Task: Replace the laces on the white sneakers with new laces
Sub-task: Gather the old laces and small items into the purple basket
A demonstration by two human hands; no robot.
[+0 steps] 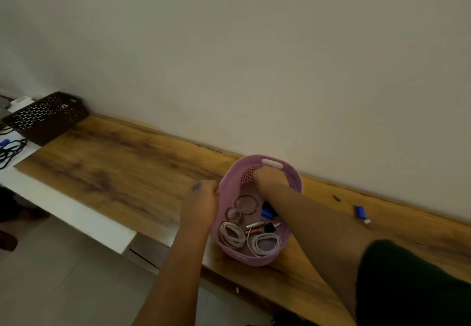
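Both forearms reach up from the bottom of the frame to a pink basket (257,258) at centre on the wooden table (122,170): the left hand (204,198) curls on its left rim, while the right hand (270,179) is sunk inside at the far end, its grip impossible to tell. Two coiled white laces (266,244) lie in the basket's near end among blurred small items, possibly tubes and bangles. An upper-left dark perforated basket (46,116) shows no readable contents.

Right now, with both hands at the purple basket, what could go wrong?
The basket sits near the shelf's front edge; a pull by the left hand could tip it off. The right hand, digging inside, may tangle the two white coils with the clutter.
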